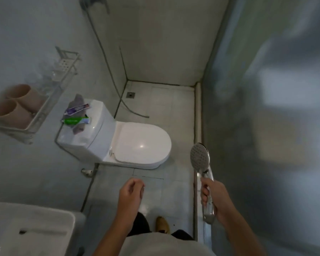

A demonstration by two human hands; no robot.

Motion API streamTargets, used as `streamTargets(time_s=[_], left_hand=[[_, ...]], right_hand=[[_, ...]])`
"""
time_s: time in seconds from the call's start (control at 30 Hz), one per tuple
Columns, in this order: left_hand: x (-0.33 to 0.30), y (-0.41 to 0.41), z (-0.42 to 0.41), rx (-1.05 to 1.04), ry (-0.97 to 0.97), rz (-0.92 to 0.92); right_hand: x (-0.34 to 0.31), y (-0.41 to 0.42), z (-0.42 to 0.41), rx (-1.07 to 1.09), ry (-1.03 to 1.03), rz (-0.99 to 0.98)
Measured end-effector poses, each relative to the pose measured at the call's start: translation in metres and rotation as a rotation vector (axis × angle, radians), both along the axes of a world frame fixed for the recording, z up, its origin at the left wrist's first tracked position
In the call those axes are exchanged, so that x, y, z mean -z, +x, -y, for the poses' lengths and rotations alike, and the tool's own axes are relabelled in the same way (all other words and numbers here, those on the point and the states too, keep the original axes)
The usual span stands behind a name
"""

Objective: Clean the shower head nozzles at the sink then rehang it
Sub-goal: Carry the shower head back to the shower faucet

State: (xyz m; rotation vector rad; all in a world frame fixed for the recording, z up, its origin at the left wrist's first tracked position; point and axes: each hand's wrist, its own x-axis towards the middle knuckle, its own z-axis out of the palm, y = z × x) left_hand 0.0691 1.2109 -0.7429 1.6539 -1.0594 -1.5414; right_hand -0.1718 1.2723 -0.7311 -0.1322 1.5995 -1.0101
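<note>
A small home bathroom: a white toilet (137, 143), a sink (26, 228), tiled walls, a floor drain (130, 94).

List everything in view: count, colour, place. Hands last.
shower head: one, chrome, upright in the right hand, hose detached
hose: one, grey, hanging down the far wall to the floor
toilet: one, white, lid shut, centre
tubes: two, green and purple, on the toilet tank
cups: two, beige, on the wall rack at left
sink: one, white, bottom left
floor drain: one, metal, far corner
left hand: one, loosely curled, holding nothing
right hand: one, grips the shower head's handle
</note>
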Motion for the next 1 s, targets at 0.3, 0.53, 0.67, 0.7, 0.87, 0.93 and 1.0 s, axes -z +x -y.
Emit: streamTargets(time_s=[0.3,0.53,0.67,0.7,0.87,0.93,1.0], left_hand=[[0.009,-0.042,0.052,0.091,0.035,-0.002],[0.011,-0.074,0.150,0.076,0.063,-0.015],[0.007,-0.099,0.211,0.064,0.051,0.005],[0.005,-0.107,0.224,0.081,0.048,0.017],[0.003,-0.152,0.269,0.113,0.091,0.030],[0.004,-0.175,0.290,0.111,0.111,0.032],[0.010,-0.198,0.310,0.088,0.101,0.048]], right_hand=[[0.010,-0.037,0.042,0.140,0.042,0.049],[0.011,-0.068,0.133,0.148,0.081,0.025],[0.000,-0.091,0.194,0.226,0.031,0.075],[-0.003,-0.096,0.207,0.237,0.012,0.088],[-0.003,-0.134,0.262,0.266,0.027,0.108],[0.002,-0.155,0.286,0.270,0.029,0.103],[0.008,-0.176,0.309,0.251,0.035,0.114]])
